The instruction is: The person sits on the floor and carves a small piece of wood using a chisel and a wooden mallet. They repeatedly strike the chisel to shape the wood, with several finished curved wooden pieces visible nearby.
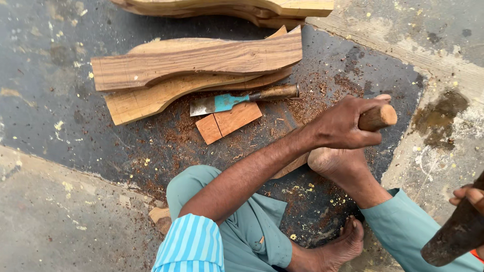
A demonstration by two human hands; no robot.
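My left hand (343,123) is closed around a round wooden tool handle (379,117); the tool's working end is hidden under the hand. At the right edge my right hand (470,195) grips a dark, rusty hammer (452,234) raised above the floor. My bare foot (335,162) rests on a wooden piece (291,165) just below the left hand; most of that piece is hidden by my forearm.
Curved wooden blanks (196,58) are stacked on the dark floor, with more at the top edge (227,7). A chisel with a blue-painted blade (242,98) and a small flat wood block (229,121) lie among reddish shavings. My other foot (348,242) is at the bottom.
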